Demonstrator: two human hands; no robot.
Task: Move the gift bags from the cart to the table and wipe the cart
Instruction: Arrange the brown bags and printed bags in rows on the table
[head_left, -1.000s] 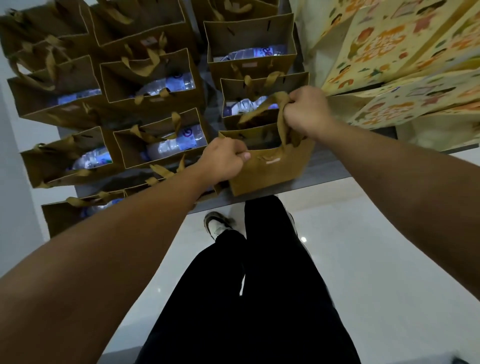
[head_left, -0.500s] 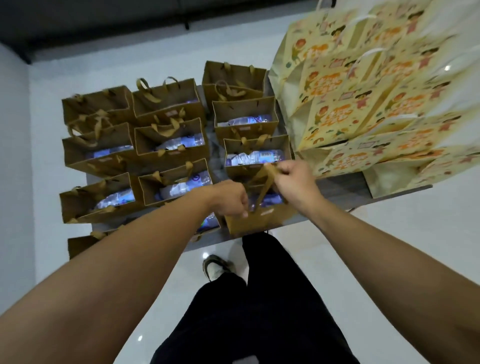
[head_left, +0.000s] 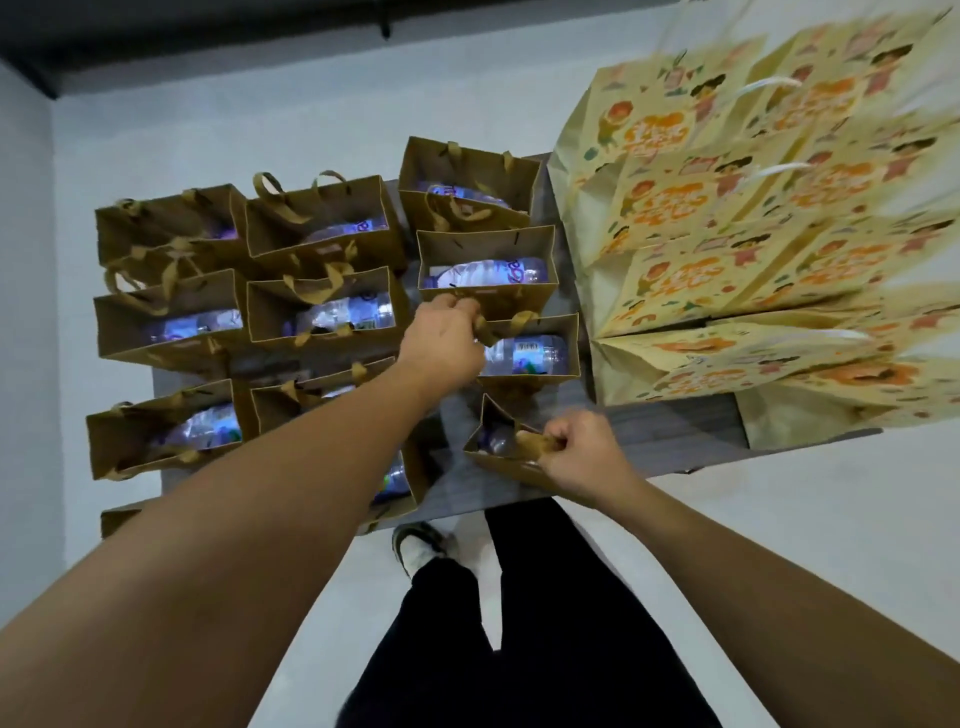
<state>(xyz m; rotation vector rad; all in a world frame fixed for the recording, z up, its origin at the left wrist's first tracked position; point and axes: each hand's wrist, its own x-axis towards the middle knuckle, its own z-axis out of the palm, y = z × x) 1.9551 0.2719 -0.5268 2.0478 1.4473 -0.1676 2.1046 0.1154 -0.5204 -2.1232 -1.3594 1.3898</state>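
We recorded the right hand (head_left: 582, 449), at lower centre of the frame, pinching the ribbon handle of the nearest brown gift bag (head_left: 498, 447), which leaned at the near edge of the grey surface (head_left: 675, 431). The left hand (head_left: 441, 338), at centre, was curled round the handle of the next brown bag (head_left: 535, 353) behind it. More brown bags, each holding a water bottle (head_left: 493, 273), filled the left half. Patterned yellow bags (head_left: 727, 234) crowded the upper right.

We judged these risks: the tilted near bag could slide off the edge if the handle slipped. Its bottle could roll out if the lift were uneven. Lifting both bags together could snag neighbouring handles and topple the row.
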